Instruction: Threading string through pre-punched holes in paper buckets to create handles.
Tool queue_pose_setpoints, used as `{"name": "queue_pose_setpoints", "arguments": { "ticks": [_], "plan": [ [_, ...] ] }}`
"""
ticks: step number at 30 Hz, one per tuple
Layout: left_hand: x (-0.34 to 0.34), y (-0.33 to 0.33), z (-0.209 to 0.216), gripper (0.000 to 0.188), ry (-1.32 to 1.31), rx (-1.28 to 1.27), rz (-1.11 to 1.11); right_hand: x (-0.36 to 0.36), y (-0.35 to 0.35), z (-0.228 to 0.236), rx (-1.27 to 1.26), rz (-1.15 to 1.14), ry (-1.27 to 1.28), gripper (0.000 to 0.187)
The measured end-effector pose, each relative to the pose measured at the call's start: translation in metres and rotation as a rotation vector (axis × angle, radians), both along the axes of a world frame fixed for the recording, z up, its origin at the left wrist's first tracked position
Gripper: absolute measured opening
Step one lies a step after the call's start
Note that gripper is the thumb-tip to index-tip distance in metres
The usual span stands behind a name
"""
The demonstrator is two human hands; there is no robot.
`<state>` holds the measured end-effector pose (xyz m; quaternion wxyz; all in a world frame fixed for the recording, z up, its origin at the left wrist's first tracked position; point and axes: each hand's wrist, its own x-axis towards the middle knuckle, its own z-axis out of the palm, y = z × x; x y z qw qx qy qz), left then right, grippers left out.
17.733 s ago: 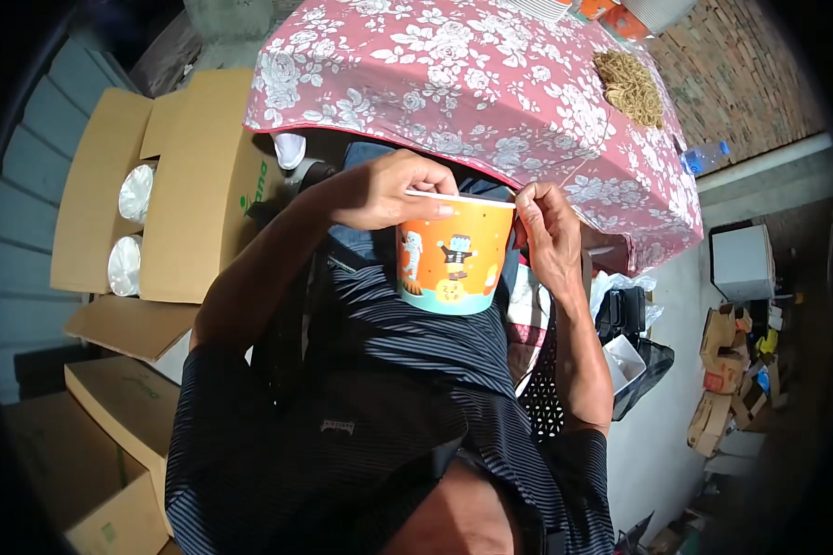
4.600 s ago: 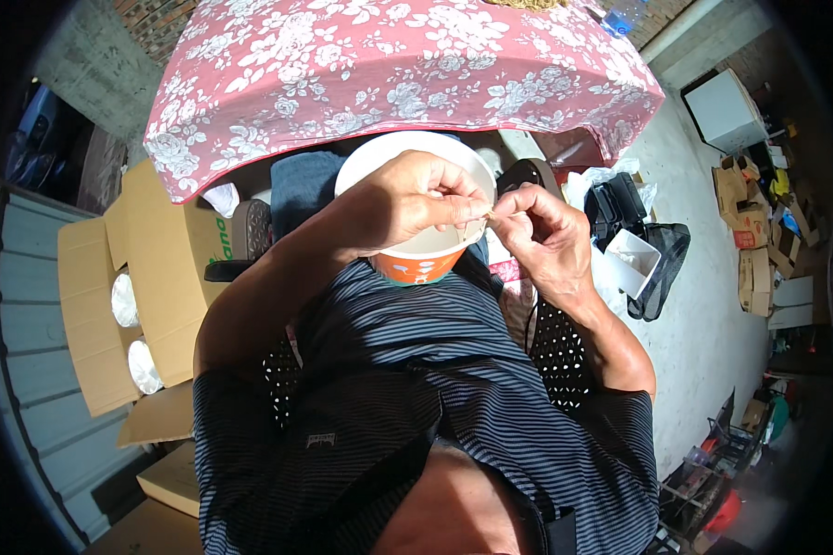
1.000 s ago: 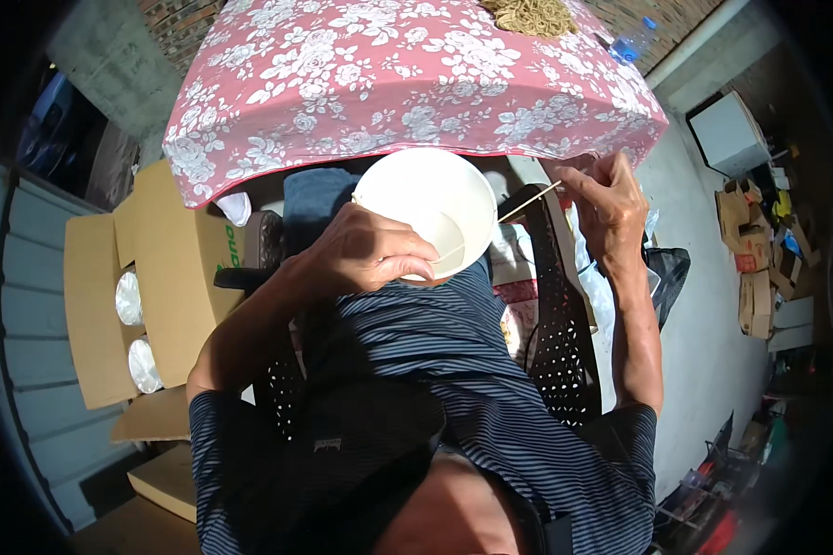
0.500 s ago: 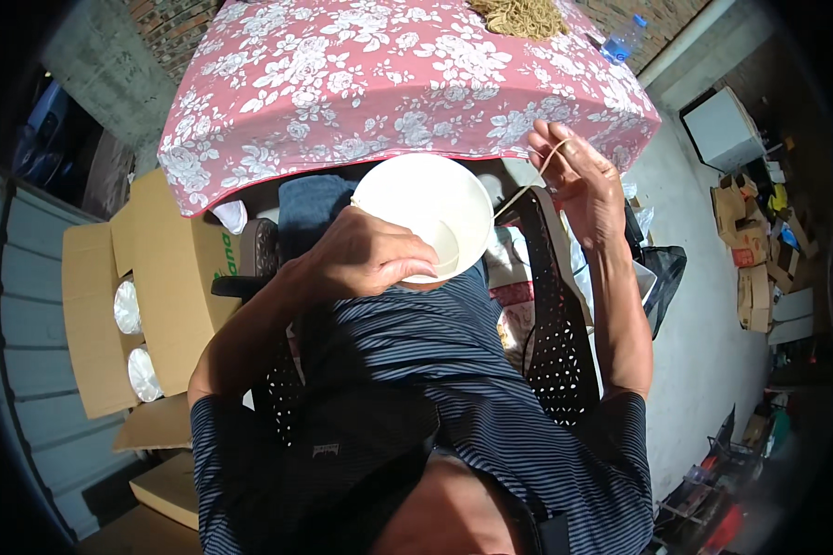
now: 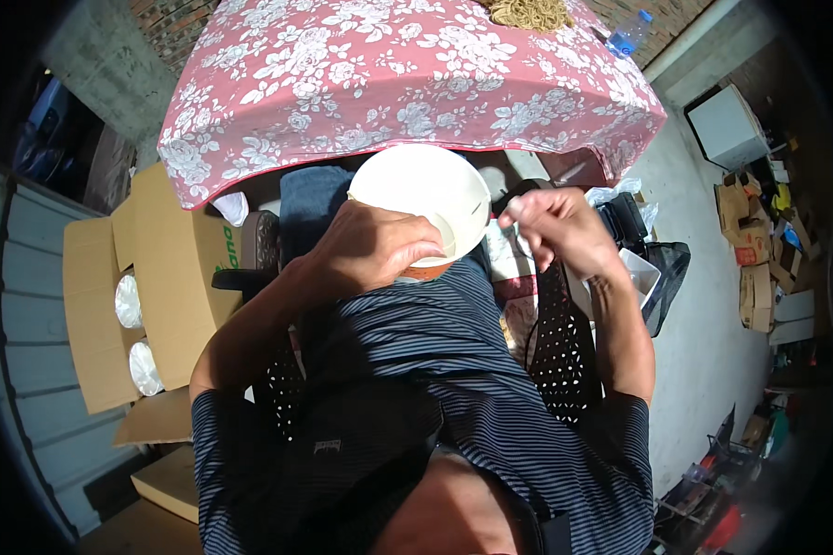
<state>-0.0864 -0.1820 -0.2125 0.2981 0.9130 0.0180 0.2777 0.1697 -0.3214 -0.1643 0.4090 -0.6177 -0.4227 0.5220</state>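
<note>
In my lap area I hold a round white tub (image 5: 415, 185), its pale inside facing up and an orange-brown band showing on its outer wall. My left hand (image 5: 375, 242) is closed over its near-left rim, thumb lying inside. Just off the right rim, my right hand (image 5: 563, 227) has its thumb and fingers drawn together in a pinch. What it pinches is too small and blurred to make out. A short dark mark shows on the tub's inner wall near that hand.
A table with a pink floral cloth (image 5: 342, 83) stands ahead, bearing a tan bundle of cords (image 5: 529, 13) and a bottle (image 5: 627, 35). Cardboard boxes (image 5: 171, 268) are at left. A perforated chair arm (image 5: 565, 351) and a white bin (image 5: 640, 276) are at right.
My right hand has come down and inward to the tub's right rim, its raised, spread fingers now pinched. The thin cord running from the tub to that hand no longer shows clearly.
</note>
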Motion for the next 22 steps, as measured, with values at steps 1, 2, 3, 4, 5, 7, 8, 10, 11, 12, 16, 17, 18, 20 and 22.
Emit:
{"name": "queue_pose_setpoints", "arguments": {
  "ticks": [1,2,3,4,5,7,8,10,11,12,16,17,18,20,22],
  "plan": [
    [0.001,-0.001,0.0,0.007,0.002,-0.002,-0.001,-0.007,-0.001,-0.005,-0.01,0.05,-0.002,0.036],
    [0.001,-0.004,-0.001,0.007,-0.022,0.04,0.024,-0.017,-0.003,-0.002,-0.068,0.057,0.077,0.038],
    [0.001,-0.006,-0.001,0.007,-0.046,0.083,0.049,-0.023,-0.004,-0.003,-0.117,0.07,0.079,0.039],
    [0.002,-0.009,0.0,0.007,-0.045,0.083,0.049,-0.027,-0.003,-0.004,-0.164,0.082,0.081,0.041],
    [0.004,-0.012,0.002,0.01,-0.08,0.129,0.066,-0.03,-0.003,-0.01,-0.177,0.101,0.127,0.048],
    [0.007,-0.015,0.002,0.012,-0.114,0.176,0.084,-0.037,-0.003,-0.004,-0.261,0.151,0.259,0.051],
    [0.008,-0.016,0.001,0.019,-0.134,0.234,0.065,-0.039,-0.004,-0.013,-0.312,0.114,0.265,0.05],
    [0.012,-0.017,-0.002,0.025,-0.2,0.317,0.04,-0.043,-0.001,-0.028,-0.225,-0.005,0.344,0.043],
    [0.011,-0.018,-0.005,0.025,-0.2,0.317,0.041,-0.045,0.001,-0.024,-0.203,-0.113,0.494,0.035],
    [0.011,-0.018,-0.008,0.023,-0.197,0.374,0.043,-0.042,0.004,-0.022,-0.123,-0.14,0.479,0.031],
    [0.009,-0.015,-0.007,0.021,-0.21,0.459,0.048,-0.026,0.007,-0.024,0.089,-0.187,0.537,0.025],
    [0.009,-0.013,-0.008,0.022,-0.205,0.459,0.047,-0.025,0.008,-0.024,0.133,-0.182,0.527,0.025],
    [0.008,-0.012,-0.007,0.022,-0.204,0.459,0.046,-0.022,0.009,-0.026,0.132,-0.225,0.52,0.024],
    [0.006,-0.009,-0.004,0.021,-0.182,0.422,0.056,-0.015,0.012,-0.024,0.214,-0.259,0.512,0.027],
    [0.003,-0.006,-0.008,0.019,-0.141,0.379,0.06,-0.004,0.014,-0.029,0.263,-0.249,0.561,0.027]
  ]
}}
